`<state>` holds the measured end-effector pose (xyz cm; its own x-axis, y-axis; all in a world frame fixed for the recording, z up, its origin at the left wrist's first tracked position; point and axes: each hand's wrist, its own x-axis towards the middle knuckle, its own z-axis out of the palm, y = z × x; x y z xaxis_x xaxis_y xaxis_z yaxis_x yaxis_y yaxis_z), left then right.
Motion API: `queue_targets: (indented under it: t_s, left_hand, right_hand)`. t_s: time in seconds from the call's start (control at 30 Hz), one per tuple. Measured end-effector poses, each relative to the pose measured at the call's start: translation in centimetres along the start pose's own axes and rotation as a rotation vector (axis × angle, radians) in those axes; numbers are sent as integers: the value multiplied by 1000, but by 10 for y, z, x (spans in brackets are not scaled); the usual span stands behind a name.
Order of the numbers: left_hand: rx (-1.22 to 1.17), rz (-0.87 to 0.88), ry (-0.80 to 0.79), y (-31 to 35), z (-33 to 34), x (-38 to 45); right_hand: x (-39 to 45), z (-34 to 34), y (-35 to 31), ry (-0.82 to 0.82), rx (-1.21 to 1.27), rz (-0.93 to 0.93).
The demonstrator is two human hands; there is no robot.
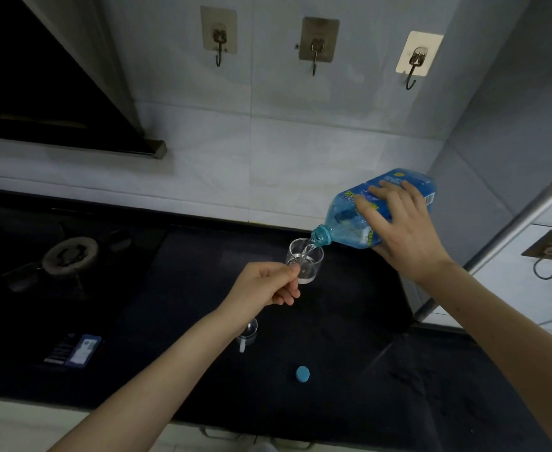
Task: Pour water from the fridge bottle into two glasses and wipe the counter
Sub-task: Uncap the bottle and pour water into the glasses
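Head view shows the big blue plastic water bottle tipped, pouring into a small clear glass. It looks heavy and slippery; the right hand wraps its middle. The left hand pinches the breakable glass above the dark counter.

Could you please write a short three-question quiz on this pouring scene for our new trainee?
1. True or false: the blue cap is on the bottle.
2. Which of the two hands pinches the glass being filled?
3. The second glass is: A) on the counter, B) hanging on a hook, C) on the burner.

Key: 1 false, it lies on the counter; 2 the left hand, while the right hand tilts the bottle; 3 A.
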<state>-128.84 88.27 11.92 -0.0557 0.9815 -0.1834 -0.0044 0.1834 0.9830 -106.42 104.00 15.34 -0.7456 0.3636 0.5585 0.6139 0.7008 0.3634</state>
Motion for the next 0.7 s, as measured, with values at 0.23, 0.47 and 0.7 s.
queue_targets:
  t_s: [0.23, 0.47, 0.7]
  left_hand:
    - [-7, -1, -5, -1, 1, -2]
    - [-11, -10, -3, -3, 1, -2]
    - [-13, -27, -4, -3, 3, -1]
  right_hand:
    - [0, -2, 0, 27, 2, -10]
    - [-1, -2, 0, 21, -1, -7]
    - [-3, 0, -2, 35, 16, -1]
